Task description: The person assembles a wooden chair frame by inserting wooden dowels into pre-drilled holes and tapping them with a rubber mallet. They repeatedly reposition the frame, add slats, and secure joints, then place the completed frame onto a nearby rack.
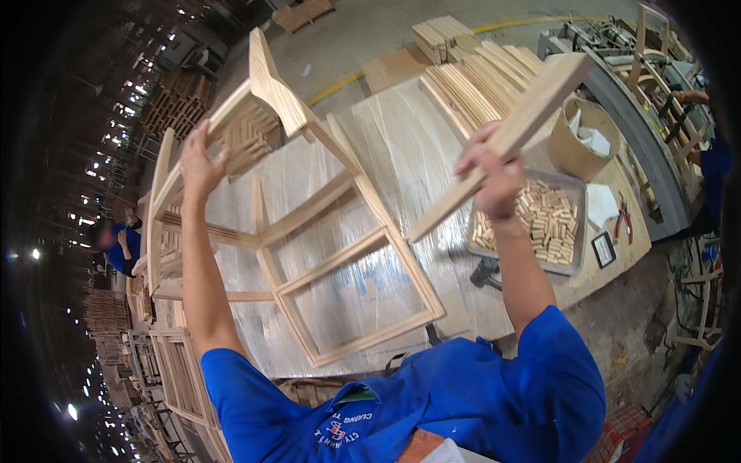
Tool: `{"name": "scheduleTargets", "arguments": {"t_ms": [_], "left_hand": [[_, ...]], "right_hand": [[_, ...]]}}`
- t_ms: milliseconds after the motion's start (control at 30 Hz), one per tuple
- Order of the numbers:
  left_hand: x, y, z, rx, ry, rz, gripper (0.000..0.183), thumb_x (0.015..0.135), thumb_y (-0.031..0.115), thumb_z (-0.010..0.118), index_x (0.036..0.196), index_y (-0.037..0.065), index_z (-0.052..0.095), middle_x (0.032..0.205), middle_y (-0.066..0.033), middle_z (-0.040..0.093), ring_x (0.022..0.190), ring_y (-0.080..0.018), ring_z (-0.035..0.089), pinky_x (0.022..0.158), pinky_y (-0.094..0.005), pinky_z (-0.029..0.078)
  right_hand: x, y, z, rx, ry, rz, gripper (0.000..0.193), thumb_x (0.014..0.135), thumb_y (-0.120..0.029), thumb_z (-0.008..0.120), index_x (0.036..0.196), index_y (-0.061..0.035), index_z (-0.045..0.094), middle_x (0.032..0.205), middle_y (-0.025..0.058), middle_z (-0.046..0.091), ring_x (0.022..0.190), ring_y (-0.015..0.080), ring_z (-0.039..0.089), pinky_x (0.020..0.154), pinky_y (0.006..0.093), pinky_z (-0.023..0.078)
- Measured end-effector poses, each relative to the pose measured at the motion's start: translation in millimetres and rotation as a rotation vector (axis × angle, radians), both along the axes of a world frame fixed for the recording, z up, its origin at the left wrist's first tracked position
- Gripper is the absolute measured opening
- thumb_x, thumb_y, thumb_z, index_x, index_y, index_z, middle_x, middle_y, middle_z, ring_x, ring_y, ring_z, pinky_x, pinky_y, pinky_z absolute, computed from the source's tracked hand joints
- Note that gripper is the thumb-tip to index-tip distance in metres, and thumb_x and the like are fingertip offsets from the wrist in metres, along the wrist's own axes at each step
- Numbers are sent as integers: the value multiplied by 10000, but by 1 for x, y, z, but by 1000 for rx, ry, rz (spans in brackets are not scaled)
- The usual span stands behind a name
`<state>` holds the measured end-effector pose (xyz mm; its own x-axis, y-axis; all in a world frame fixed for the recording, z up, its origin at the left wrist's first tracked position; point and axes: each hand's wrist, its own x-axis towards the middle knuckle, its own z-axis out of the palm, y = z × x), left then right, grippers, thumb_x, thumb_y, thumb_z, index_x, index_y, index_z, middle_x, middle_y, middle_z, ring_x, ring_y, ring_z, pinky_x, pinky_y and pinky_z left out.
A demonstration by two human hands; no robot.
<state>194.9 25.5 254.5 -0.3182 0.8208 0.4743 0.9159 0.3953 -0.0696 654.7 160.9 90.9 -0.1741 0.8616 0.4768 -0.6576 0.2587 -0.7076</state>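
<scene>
A pale wooden chair frame [372,202] lies tilted on the plastic-covered worktable [390,135], with a curved leg rising at its far side. My left hand [202,163] is closed round one of its rails at the far left. In my right hand [492,171] is a straight wooden bar [540,100], gripped near its middle and slanting up to the right. The bar's lower end comes close to the frame's side; I cannot tell whether they touch. Under my right forearm sits a grey tray [580,231] full of wooden dowels [544,220].
Stacked wooden slats [471,89] lie at the table's far side. On the right are a round brown container [583,139], red-handled pliers [624,224], a small dark-framed card [603,250] and a hammer [485,272]. Another person [123,245] stands at far left.
</scene>
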Motion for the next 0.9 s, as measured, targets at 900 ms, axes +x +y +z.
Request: {"name": "scheduleTargets", "arguments": {"t_ms": [900], "left_hand": [[152,55,-56,437,-122,-873,861,760,514,846,1424,83,507,1466,-187,534,1429,-466,399,1180,-576,329]], "right_hand": [[-195,12,-64,507,-416,-113,190,772,-61,750,897,-34,609,768,170,632,708,388,667,612,407,519]]}}
